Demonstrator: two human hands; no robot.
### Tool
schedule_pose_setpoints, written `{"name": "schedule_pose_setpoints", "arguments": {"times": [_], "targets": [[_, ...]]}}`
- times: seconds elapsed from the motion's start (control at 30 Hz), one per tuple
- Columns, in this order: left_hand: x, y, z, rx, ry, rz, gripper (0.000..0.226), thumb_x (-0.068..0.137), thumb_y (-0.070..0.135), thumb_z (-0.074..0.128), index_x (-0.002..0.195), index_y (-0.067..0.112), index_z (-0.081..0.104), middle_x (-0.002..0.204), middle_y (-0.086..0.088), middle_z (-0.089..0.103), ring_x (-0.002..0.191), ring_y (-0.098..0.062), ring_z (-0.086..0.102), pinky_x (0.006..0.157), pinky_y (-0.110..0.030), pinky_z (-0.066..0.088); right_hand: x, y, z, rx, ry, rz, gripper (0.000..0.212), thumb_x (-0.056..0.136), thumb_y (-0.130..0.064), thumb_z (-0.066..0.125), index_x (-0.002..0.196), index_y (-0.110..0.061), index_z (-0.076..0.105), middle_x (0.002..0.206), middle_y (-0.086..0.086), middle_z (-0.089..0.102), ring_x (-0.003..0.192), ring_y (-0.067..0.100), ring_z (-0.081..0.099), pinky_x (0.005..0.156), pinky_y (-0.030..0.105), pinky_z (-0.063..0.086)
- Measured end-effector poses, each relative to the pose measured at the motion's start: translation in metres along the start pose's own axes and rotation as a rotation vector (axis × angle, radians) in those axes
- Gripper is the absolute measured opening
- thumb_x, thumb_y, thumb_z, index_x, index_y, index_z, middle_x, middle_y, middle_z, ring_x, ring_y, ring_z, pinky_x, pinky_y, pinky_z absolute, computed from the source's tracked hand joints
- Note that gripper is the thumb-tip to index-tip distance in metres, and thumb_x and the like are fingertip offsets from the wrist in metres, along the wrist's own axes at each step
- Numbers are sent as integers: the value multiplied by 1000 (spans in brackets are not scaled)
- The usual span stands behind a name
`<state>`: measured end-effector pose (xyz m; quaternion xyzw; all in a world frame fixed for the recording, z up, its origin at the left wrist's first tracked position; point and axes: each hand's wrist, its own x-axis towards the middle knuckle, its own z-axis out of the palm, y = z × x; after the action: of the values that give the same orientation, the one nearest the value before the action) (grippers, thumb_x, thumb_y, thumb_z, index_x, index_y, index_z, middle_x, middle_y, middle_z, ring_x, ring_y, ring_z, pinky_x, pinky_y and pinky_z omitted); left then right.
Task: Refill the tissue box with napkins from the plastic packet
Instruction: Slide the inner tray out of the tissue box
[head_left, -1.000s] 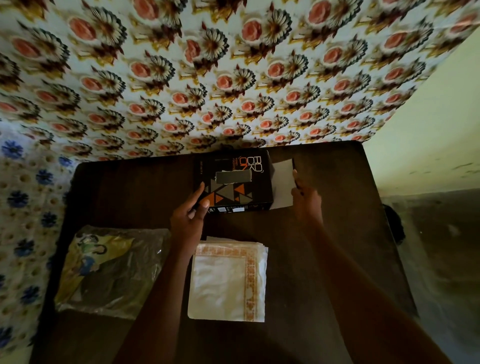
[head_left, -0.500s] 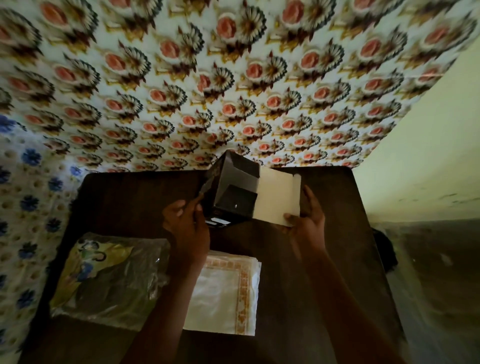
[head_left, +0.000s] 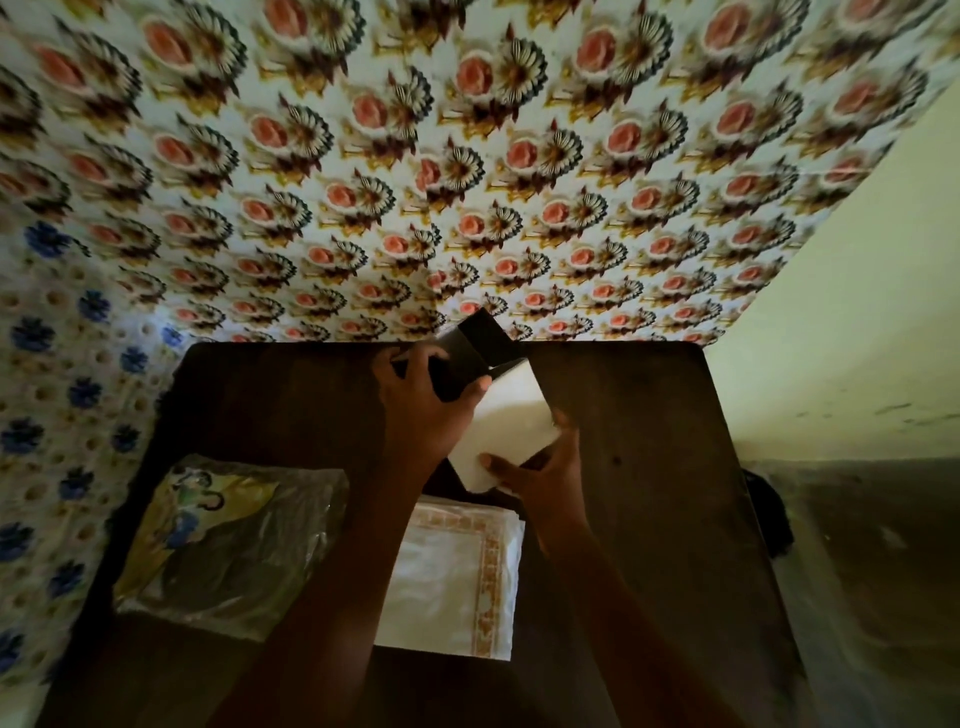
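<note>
The black tissue box (head_left: 470, 348) is lifted off the dark wooden table (head_left: 649, 441) and tipped up, its pale inner flap (head_left: 506, 431) swung open toward me. My left hand (head_left: 421, 410) grips the box's black body from the left. My right hand (head_left: 545, 478) pinches the flap's lower edge. A stack of white napkins with an orange patterned border (head_left: 457, 577) lies on the table just below my hands, partly hidden by my left forearm. The crumpled plastic packet (head_left: 228, 540) lies to the left of the napkins.
The table stands against a wall with a rose-patterned covering (head_left: 467, 156); a blue-flowered covering (head_left: 57, 415) hangs at the left. A plain pale wall (head_left: 841, 338) and a dim floor lie to the right of the table's edge.
The box has gone from lying flat on the table to being raised and tilted in both hands, with its flap opened wider and turned toward me. Napkins and packet stay put.
</note>
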<state>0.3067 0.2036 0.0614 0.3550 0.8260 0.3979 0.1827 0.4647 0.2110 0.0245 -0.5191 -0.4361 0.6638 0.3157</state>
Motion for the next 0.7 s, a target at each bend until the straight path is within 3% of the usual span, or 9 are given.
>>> {"name": "schedule_pose_setpoints", "arguments": {"times": [0.1,0.13,0.2,0.27,0.33,0.43,0.53,0.63,0.7], "targets": [[8,1,-7,2,92,169,57,72,30,86,112,14,49,139,-14,36,116,-18,43,91,-25,49,8,1,-2,-270,135,-4,60,65,-36,92,113,-23,60,109,-6,68,98,15,70,77,38,64],[9,1,-9,6,120,219,54,74,24,85,113,11,49,133,-14,41,112,-15,43,89,-23,50,10,-1,-5,-323,148,-12,59,60,-48,91,106,-22,64,106,-6,69,97,16,71,77,34,64],[12,-4,-14,2,169,283,44,82,16,76,115,9,49,121,-12,51,110,-19,51,89,-37,55,17,-6,-13,-418,145,-29,71,45,-69,85,98,-26,64,108,-3,66,98,17,70,76,32,63],[14,-10,-19,-44,243,244,34,92,14,66,122,13,50,118,-11,60,107,-23,61,88,-44,58,19,-17,-16,-544,118,-99,71,53,-55,91,110,-25,60,120,0,56,105,16,62,81,26,60],[11,-13,-25,-124,307,135,32,96,16,61,127,19,51,123,-8,63,109,-19,63,91,-37,56,21,-25,-18,-679,87,-235,86,64,-33,92,135,-28,45,132,3,40,114,15,50,86,24,56],[10,-27,-30,-187,316,99,25,93,24,68,118,22,66,116,6,67,107,-16,66,92,-34,54,23,-43,-15,-991,-12,-495,120,66,-26,92,150,-56,12,149,11,20,130,27,41,97,43,56],[16,-41,-35,-283,237,-29,21,85,42,76,104,32,73,107,13,70,97,-11,71,74,-47,64,35,-56,-9,-1327,-153,-802,116,69,-30,90,150,-59,11,161,18,2,148,44,16,106,54,48],[16,-39,-36,-225,226,19,35,87,41,75,120,33,67,134,-1,63,122,-17,62,100,-41,55,46,-64,-6,-1351,-293,-828,114,72,-28,88,153,-48,11,164,14,-14,152,43,11,105,52,50],[11,-30,-37,-278,162,69,39,89,41,73,121,55,56,152,-10,46,140,-22,48,112,-42,46,52,-67,-7,-1250,-308,-739,121,72,-25,88,158,-36,4,165,6,-20,151,35,19,106,45,50]]}}
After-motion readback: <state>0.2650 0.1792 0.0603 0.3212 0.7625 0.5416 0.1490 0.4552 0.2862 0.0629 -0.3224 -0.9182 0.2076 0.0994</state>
